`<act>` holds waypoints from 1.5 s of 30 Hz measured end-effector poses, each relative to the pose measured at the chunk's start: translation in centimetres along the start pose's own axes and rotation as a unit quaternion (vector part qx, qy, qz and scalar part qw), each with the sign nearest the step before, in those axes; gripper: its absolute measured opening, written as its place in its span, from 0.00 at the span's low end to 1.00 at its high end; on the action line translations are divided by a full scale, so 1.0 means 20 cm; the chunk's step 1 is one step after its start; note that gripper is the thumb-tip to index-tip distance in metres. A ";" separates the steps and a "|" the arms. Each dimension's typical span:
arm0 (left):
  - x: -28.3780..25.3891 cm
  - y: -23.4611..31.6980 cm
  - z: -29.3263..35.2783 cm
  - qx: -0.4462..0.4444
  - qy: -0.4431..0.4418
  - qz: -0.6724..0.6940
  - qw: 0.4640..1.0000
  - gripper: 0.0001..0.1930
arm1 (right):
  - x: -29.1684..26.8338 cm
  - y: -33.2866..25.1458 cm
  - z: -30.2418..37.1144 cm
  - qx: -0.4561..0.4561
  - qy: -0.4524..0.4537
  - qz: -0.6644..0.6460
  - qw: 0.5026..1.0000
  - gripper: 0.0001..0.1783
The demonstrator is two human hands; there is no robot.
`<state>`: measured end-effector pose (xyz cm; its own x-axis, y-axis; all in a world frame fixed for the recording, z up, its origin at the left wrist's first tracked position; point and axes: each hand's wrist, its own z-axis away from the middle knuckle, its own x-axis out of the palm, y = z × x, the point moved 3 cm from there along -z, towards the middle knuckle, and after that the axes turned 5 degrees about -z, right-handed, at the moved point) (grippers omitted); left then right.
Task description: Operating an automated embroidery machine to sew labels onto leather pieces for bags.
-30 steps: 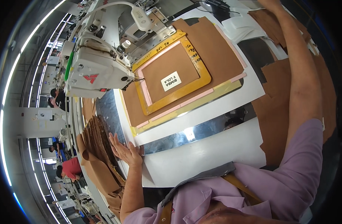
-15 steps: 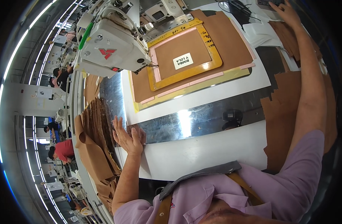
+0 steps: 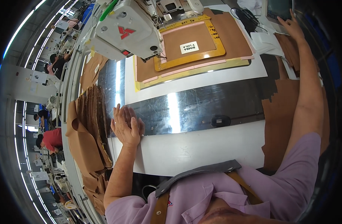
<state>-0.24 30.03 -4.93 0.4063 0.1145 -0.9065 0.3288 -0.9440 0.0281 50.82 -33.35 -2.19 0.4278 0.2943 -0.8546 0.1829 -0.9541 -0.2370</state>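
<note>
My left hand [image 3: 127, 126] rests open and palm-down near the front left of a shiny metal plate [image 3: 201, 108], fingers apart, nothing held. My right hand [image 3: 293, 30] reaches to the far right, fingers stretched out over the lower edge of a dark-screened control panel [image 3: 279, 9]. It holds nothing; whether the fingertips press the panel is hard to tell. Ahead, a yellow frame [image 3: 219, 48] lies over a brown leather-like piece [image 3: 234, 35] with a white label [image 3: 189, 47] in the frame's opening. The sewing machine head [image 3: 122, 30] stands over the frame's left side.
Stacked brown pieces [image 3: 85, 138] lie left of my left hand. More brown pieces [image 3: 283, 108] lie beneath my right arm. White sheets [image 3: 266, 43] and a dark cable bundle [image 3: 245, 18] sit at the far right. Other people work at the far left.
The whole view has shifted, so more of the control panel shows. My right hand's fingers have moved at the panel's edge. My left hand stays flat on the plate.
</note>
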 end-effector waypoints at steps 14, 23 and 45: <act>-0.03 -0.03 0.03 0.003 0.017 0.011 1.000 0.28 | -0.12 -0.20 0.02 0.052 0.028 0.011 0.998 0.33; -0.03 -0.02 0.05 0.004 0.020 -0.002 1.000 0.26 | -0.23 -1.58 0.68 -0.165 -0.073 -0.289 0.940 0.20; -0.82 0.99 -1.02 0.289 0.323 -0.208 0.877 0.08 | -0.08 -2.11 1.37 -0.417 -0.220 -0.306 0.827 0.16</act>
<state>16.94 15.71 19.10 0.8131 0.4608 -0.3557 0.1514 -0.7574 -0.6352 18.18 4.98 -3.53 -0.3003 0.4840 -0.8219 0.8716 -0.2108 -0.4426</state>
